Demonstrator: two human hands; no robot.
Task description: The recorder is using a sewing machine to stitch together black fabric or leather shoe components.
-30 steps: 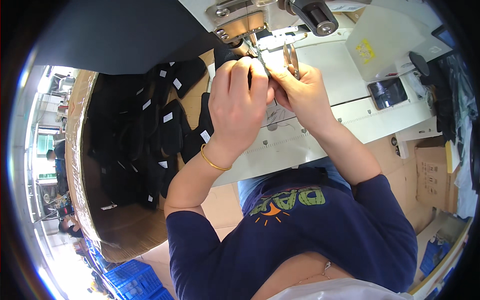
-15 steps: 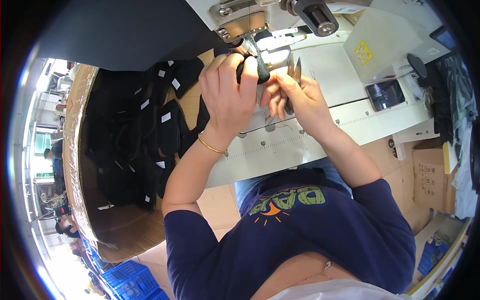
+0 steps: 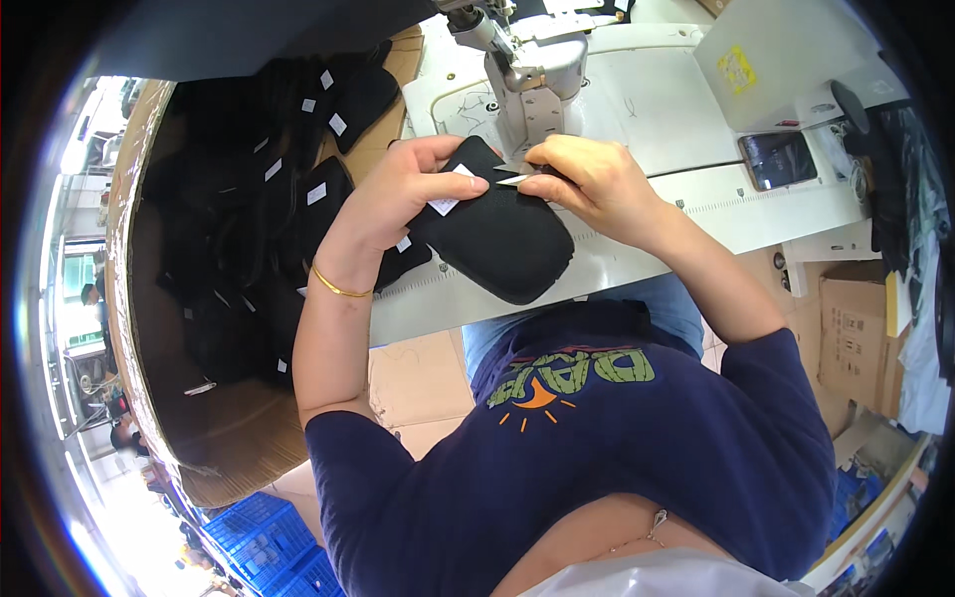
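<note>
A black padded fabric piece [image 3: 512, 244], rounded at its near end and narrower at the far end, hangs over the front of the sewing machine table. My left hand [image 3: 403, 189] is closed on its left edge, thumb on top beside a white label [image 3: 445, 195]. In my closed right hand [image 3: 602, 184] is a pair of thread snips [image 3: 511, 182]. Their pointed blades stand apart and face left, at the upper right edge of the fabric near my left thumb. Whether they touch a thread cannot be made out.
Just beyond my hands rises the sewing machine's metal post [image 3: 537, 90]. On the left stands a large cardboard box [image 3: 224, 468] with several black labelled pieces [image 3: 363, 104]. A phone [image 3: 778, 161] lies at the table's right. Blue crates [image 3: 259, 537] are on the floor.
The black piece has come away from the machine toward me and now shows its broad face. My right hand has turned the snips toward its edge. The view has shifted slightly.
</note>
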